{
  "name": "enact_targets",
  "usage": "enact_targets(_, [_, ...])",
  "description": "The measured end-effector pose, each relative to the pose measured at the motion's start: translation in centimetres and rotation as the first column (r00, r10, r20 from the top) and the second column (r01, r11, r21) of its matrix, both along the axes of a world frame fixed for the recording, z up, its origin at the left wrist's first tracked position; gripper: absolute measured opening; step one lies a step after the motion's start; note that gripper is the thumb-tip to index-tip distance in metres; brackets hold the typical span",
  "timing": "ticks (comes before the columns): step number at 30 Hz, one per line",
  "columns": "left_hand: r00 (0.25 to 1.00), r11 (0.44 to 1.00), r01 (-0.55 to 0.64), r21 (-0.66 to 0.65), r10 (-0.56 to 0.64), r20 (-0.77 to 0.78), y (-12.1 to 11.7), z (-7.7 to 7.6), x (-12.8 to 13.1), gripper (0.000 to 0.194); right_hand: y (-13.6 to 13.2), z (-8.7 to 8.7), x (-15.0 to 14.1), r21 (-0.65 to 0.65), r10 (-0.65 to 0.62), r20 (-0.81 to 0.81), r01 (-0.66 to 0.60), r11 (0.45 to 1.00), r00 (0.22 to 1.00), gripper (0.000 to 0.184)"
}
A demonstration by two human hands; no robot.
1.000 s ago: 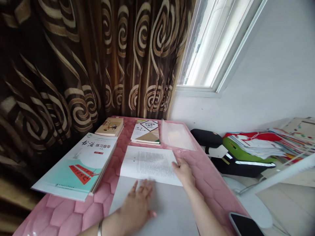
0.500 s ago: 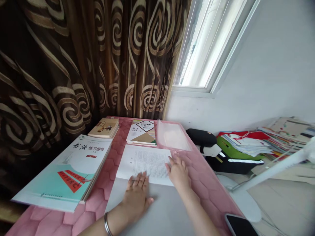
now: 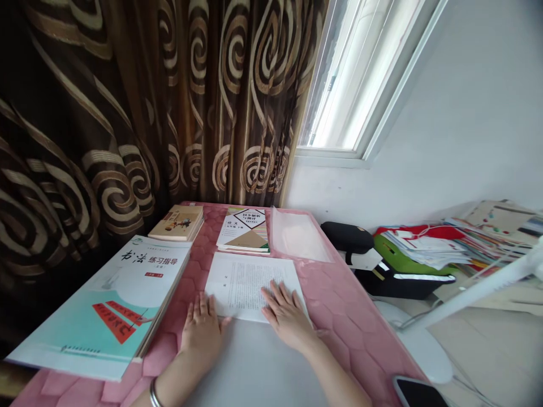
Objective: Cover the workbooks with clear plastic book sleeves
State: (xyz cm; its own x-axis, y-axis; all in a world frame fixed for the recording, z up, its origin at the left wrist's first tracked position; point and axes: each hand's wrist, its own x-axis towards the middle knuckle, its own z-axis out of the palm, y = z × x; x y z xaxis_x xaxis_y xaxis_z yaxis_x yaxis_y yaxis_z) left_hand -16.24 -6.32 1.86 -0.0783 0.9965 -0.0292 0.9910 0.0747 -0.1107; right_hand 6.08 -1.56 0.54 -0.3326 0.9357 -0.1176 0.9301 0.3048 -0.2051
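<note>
A book lies open in front of me; its printed page [image 3: 250, 282] is on the far side and a plain grey sheet [image 3: 254, 362] on the near side. My left hand [image 3: 202, 328] rests flat at the left edge of the book, fingers stretched out, a silver bangle on the wrist. My right hand [image 3: 288, 314] lies flat on the right part of the printed page with its fingers spread. Neither hand grips anything. Both thumbs point inward near the line between page and grey sheet.
On the pink padded table cover [image 3: 343, 316] lie a stack of large workbooks [image 3: 110, 299], small tan books [image 3: 177, 222], a white-and-brown workbook [image 3: 244, 229] and a clear plastic cover [image 3: 299, 234]. Right of it are a phone [image 3: 418, 391], a white lamp [image 3: 432, 353] and piled papers [image 3: 428, 249].
My left hand has slid left from the page's lower middle to the book's left edge. My right hand has moved left and nearer from the page's right edge onto the print.
</note>
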Motion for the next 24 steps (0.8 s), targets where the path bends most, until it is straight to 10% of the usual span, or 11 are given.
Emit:
enact_targets(5, [0.995,0.981,0.099,0.165,-0.1,-0.003,4.2,0.7,3.3,0.054,0.0,0.2,-0.1,-0.001,0.003,-0.03,-0.003,1.0,1.0,0.061])
enact_targets(12, [0.917,0.955,0.295,0.009,-0.286,0.277,12.8,-0.9,5.8,0.068,0.3,-0.3,0.1,0.009,0.005,-0.057,-0.004,1.0,0.998,0.061])
enact_targets(24, [0.924,0.955,0.294,0.026,-0.291,0.247,13.8,-1.9,4.9,0.067,5.2,3.2,-4.4,-0.049,-0.073,-0.17,0.066,0.997,0.983,0.066])
